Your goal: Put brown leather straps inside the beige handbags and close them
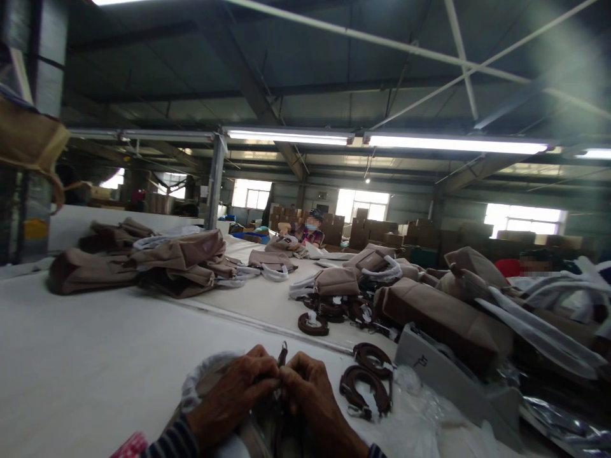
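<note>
My left hand (238, 388) and my right hand (310, 394) meet at the front of the table with fingers pinched together. Between their fingertips a narrow dark strap end with a metal clip (284, 351) sticks up. Under and behind my hands is a taupe handbag, partly hidden, with its handle (191, 385) wrapped in white. Just right of my right hand lie coiled brown straps (359, 388) with metal clips and white wrapping.
Taupe handbags (176, 261) are heaped at the left, and more handbags (443, 318) at the right. A grey plastic bin (453, 381) and clear plastic bags (424, 407) stand at my right. Across the white table (71, 356) is a person (311, 232).
</note>
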The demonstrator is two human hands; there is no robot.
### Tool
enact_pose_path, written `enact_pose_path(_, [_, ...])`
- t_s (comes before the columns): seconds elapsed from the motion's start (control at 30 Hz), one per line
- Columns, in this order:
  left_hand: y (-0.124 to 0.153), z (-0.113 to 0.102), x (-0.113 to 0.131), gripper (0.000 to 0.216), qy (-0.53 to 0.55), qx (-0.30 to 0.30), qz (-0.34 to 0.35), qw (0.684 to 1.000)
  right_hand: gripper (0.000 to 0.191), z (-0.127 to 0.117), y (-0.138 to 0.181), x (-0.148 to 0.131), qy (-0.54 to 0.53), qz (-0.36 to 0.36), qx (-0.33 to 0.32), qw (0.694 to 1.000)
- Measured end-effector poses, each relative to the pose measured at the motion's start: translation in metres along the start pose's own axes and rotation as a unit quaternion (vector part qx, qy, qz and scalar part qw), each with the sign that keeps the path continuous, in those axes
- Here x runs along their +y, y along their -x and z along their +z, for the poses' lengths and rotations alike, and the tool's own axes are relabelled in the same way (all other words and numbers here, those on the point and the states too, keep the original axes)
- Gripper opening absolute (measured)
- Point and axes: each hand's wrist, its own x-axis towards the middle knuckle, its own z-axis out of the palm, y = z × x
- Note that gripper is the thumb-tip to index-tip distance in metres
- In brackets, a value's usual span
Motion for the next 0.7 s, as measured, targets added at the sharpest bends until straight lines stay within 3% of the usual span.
enact_pose_path(0.7, [-0.0020,-0.0022,0.0003,0.030,-0.028,-0.010,0.000,1.000,0.038,-0.0001,-0.0001,0.0017,0.010,-0.005,0.007,1.000])
